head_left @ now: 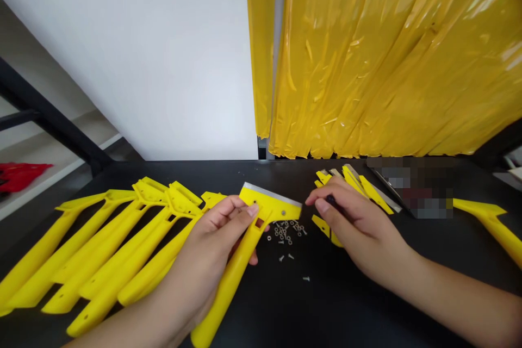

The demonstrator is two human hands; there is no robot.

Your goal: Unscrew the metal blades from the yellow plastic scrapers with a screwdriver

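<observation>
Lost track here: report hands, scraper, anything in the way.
Left hand gripping yellow scraper, grey fastener in its head. Right hand holding small dark tool, just clear of scraper. Nothing seen blocking; loose screws, nuts nearby.

I see left hand [216,242] gripping yellow scraper [271,204], metal edge up; right hand [359,215] just beside its head, holding black tool [330,200]. I've got loose nuts and screws [283,231] on black table [293,304], yellow handles [118,231] lined up left.

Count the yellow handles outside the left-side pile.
2: a handle gripped by the left hand, and another handle at the far right, partly out of frame. Others may be hidden.
</observation>
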